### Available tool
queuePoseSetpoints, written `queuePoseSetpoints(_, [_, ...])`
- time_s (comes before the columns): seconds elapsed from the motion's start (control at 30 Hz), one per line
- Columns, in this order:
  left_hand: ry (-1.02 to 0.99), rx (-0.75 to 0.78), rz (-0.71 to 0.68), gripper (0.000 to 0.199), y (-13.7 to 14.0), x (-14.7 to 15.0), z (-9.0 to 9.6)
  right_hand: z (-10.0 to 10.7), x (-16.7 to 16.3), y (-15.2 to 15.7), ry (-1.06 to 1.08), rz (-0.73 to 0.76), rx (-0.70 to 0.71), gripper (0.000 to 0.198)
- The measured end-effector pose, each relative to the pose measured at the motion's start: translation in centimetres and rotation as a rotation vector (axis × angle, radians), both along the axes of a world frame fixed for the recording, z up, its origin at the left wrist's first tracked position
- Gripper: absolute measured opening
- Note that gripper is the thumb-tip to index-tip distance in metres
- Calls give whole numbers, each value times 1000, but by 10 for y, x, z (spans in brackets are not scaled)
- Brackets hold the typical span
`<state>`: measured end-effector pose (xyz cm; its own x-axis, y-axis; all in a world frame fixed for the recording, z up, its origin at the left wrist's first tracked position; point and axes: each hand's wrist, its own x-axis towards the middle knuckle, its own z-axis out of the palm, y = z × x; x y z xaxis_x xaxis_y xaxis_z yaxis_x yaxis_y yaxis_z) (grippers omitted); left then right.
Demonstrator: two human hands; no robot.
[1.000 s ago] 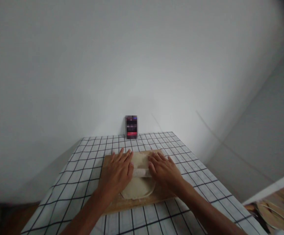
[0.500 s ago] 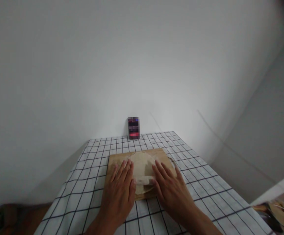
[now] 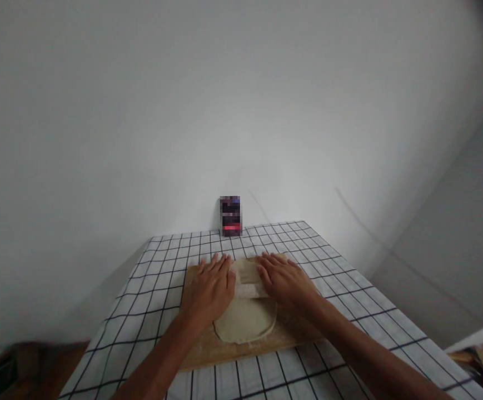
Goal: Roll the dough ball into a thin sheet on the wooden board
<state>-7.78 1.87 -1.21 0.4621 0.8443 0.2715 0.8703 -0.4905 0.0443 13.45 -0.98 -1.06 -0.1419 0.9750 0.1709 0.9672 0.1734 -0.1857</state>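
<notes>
A flat, roundish sheet of dough (image 3: pixel 246 322) lies on a wooden board (image 3: pixel 208 355). Across its far half runs a pale rolling pin (image 3: pixel 251 291), its middle showing between my hands. My left hand (image 3: pixel 213 283) rests flat over the pin's left end, fingers stretched forward. Over the right end lies my right hand (image 3: pixel 286 279), also flat with fingers extended. Both palms press on the pin without wrapping round it. The pin's ends and the dough's far side edges are hidden under the hands.
The board sits on a table with a white, black-checked cloth (image 3: pixel 158 283). A small dark box-shaped item (image 3: pixel 230 216), blurred out, stands at the back against the pale wall (image 3: pixel 241 111). Unclear items lie beyond the table at lower right.
Both hands have moved forward, away from me, rolling the pin from the near part of the dough to its far half. More of the near dough now shows.
</notes>
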Motion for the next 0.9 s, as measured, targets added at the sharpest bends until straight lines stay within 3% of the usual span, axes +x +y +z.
queuePoseSetpoints(0.13, [-8,-192,44,55,30,7,3,-1,5,27,13,16,-58,57])
queuePoseSetpoints(0.23, [-21,-215,68,56,37,9,2,0,4,30,8,-25,-59,55])
queuePoseSetpoints(0.43, [-6,19,13,51,9,6,2,-5,-4,-3,-3,-59,30,51])
queuePoseSetpoints(0.6, [-44,241,-74,50,-13,-2,-10,-12,-12,-32,-15,-55,110,52])
queuePoseSetpoints(0.9, [-109,355,-171,54,-45,-26,-32,-32,-36,-81,30,-121,286,52])
